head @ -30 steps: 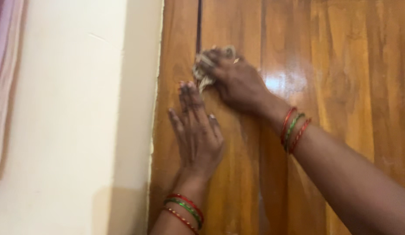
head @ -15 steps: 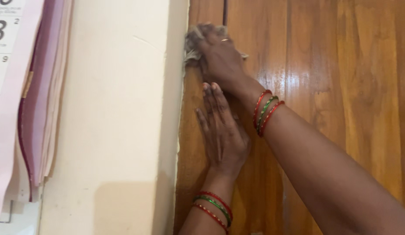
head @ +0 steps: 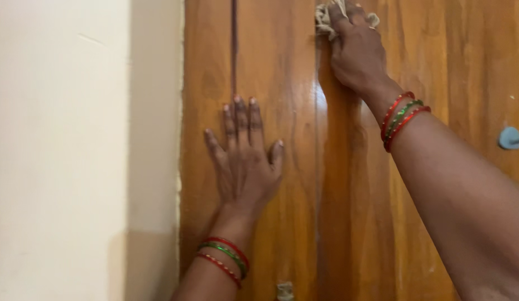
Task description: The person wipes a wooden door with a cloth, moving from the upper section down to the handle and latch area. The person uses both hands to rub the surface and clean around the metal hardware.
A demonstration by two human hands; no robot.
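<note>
Right hand [head: 357, 53] presses a rag [head: 325, 17] to the door [head: 304, 223].
Soft, light rag, best bunched under clamped fingers; left hand [head: 245, 167] lies flat, fingers apart.

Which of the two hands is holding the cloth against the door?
The right hand, high on the wooden door, presses the pale cloth. The left hand lies flat and empty lower down.

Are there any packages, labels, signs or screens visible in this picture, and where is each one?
None show in this view: only the wooden door, the cream wall, the left hand flat on the door, the right hand pressing a pale cloth, and a small blue-grey fitting at the right edge.
</note>
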